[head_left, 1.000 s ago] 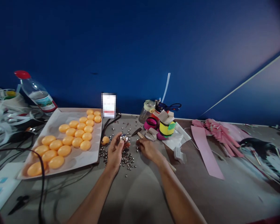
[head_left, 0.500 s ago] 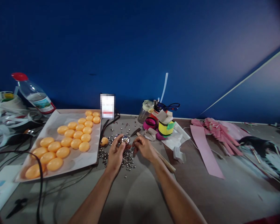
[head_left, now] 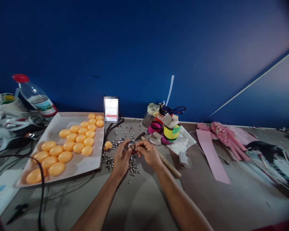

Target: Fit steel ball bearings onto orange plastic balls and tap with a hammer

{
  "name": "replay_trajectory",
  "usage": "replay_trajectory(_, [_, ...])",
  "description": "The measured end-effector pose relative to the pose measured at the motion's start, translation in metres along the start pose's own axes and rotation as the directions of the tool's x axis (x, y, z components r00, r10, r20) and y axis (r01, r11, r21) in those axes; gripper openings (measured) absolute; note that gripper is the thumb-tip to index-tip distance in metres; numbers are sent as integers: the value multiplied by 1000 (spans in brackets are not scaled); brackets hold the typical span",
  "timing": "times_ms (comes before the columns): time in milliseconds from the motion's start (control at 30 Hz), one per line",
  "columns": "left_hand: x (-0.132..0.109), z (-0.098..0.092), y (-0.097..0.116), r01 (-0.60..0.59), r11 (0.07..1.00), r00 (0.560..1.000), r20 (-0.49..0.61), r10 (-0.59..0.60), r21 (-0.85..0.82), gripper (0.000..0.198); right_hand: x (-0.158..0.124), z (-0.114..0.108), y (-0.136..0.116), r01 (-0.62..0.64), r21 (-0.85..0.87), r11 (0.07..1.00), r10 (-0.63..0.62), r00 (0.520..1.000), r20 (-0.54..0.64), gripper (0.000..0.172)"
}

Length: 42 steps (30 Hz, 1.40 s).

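Observation:
Between its thumb and fingers, my left hand (head_left: 121, 160) holds a shiny silver ball (head_left: 131, 145) above the table. My right hand (head_left: 149, 154) is closed in a pinch at the ball's right side, its fingertips touching or almost touching it. Whatever sits in that pinch is too small to make out. Several small silver beads (head_left: 134, 167) lie scattered beneath and around both hands. Just beyond the left fingers is a second shiny silver piece (head_left: 121, 140), partly covered. A hammer (head_left: 170, 166) with a wooden handle lies beside and partly behind my right hand.
Left stands a white tray (head_left: 86, 162) of orange balls, with one loose orange ball (head_left: 108, 145) beside it. A phone (head_left: 111, 109) leans at the back. Behind the hands are a glass jar (head_left: 149, 117) and tape rolls (head_left: 170, 132). Pink strips (head_left: 212, 157) lie right; scissors (head_left: 18, 212) lie front left.
My right hand has moved left to the silver ball and its fingertips now meet it. My left hand has shifted slightly right with the ball, turning a little.

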<state>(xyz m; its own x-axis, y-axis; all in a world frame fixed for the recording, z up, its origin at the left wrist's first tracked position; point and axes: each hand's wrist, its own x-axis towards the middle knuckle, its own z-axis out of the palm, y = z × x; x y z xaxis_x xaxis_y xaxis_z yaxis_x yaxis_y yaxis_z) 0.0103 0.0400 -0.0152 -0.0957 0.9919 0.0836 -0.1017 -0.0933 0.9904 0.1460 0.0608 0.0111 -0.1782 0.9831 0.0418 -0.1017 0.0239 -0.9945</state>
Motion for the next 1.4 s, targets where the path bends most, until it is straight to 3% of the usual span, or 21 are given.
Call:
replay_trajectory(133, [0, 0, 0, -63, 995, 998, -22, 64, 72, 35, -2, 4, -2, 86, -151, 985, -85, 996, 10, 7])
replay_trajectory(233, [-1, 0, 4, -110, 983, 992, -42, 117, 147, 32, -4, 6, -3, 74, -197, 978, -73, 997, 12, 7])
replay_trajectory(733, [-2, 1, 0, -288, 905, 952, -12, 306, 314, 26, -4, 7, -4, -15, -209, 978, 20, 1000, 21, 5])
replay_trajectory(1033, [-4, 1, -1, -312, 903, 945, -4, 328, 294, 27, -4, 8, -5, -53, -220, 974, 58, 998, 18, 7])
replay_trajectory(1233, [-5, 2, 4, -250, 936, 964, -25, 264, 246, 26, -4, 9, 1, -71, -182, 981, 65, 997, -39, 9])
replay_trajectory(1300, [-6, 3, 7, -171, 968, 982, -42, 181, 184, 29, -1, 2, 5, -92, -83, 992, 94, 995, 14, 14])
replay_trajectory(1400, [-7, 5, 11, 19, 998, 999, -35, -21, -52, 36, 3, -13, 7, -99, -26, 995, 101, 991, 86, 18])
